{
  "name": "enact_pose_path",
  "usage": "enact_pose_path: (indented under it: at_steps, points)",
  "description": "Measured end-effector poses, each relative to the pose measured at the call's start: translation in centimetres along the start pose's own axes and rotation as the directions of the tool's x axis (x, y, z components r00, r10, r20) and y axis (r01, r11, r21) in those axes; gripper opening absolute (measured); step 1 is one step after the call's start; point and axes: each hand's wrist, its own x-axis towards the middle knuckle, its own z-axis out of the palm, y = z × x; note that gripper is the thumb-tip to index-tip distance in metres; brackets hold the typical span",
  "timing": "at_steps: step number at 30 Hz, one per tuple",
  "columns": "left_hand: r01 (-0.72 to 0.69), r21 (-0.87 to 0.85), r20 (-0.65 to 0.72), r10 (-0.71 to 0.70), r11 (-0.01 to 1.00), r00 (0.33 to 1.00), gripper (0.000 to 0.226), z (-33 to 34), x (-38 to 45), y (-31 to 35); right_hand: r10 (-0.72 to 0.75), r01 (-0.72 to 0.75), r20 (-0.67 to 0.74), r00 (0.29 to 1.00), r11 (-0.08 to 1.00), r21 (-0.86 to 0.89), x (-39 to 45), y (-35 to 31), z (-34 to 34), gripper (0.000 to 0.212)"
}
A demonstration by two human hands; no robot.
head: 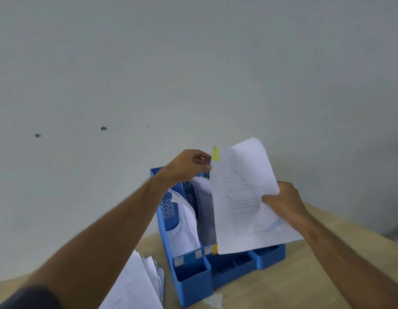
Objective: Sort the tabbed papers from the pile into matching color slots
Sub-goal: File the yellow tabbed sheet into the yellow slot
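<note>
I hold a printed white sheet (245, 197) upright above a blue slotted file organiser (191, 277). A yellow tab (216, 154) sticks out at the sheet's top left corner. My right hand (285, 202) grips the sheet's right edge, thumb on the front. My left hand (189, 165) pinches the sheet's upper left edge just below the tab. The organiser's left slots hold curled white papers (185, 228). A yellow label (215, 249) shows on one slot front, just under the held sheet. The pile of loose papers (138, 286) lies at the lower left.
The organiser stands on a light wooden table (305, 275) against a plain grey wall (193, 74). Small front compartments of the organiser face me. A scrap of white paper (212, 299) lies on the table in front of it.
</note>
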Motion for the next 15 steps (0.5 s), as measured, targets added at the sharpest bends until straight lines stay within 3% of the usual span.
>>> enact_pose_path:
  at_steps: [5,12,15]
  points:
    - [-0.045,0.252,0.082,0.025,0.967,0.996,0.028,3.0,1.9,-0.5,0.004,-0.011,-0.047,0.999,0.991,-0.136,2.1,1.4,0.2,0.014]
    - [0.019,0.615,-0.101,0.055,0.788,0.993,0.029,6.5,3.6,0.2,-0.175,0.103,-0.241,0.955,0.953,-0.285,3.0,0.6,-0.4,0.023]
    - [-0.013,0.656,0.022,-0.002,0.755,1.000,0.035,8.2,4.1,1.1,-0.215,0.119,-0.261,0.941,0.932,-0.342,2.8,0.3,-1.0,0.026]
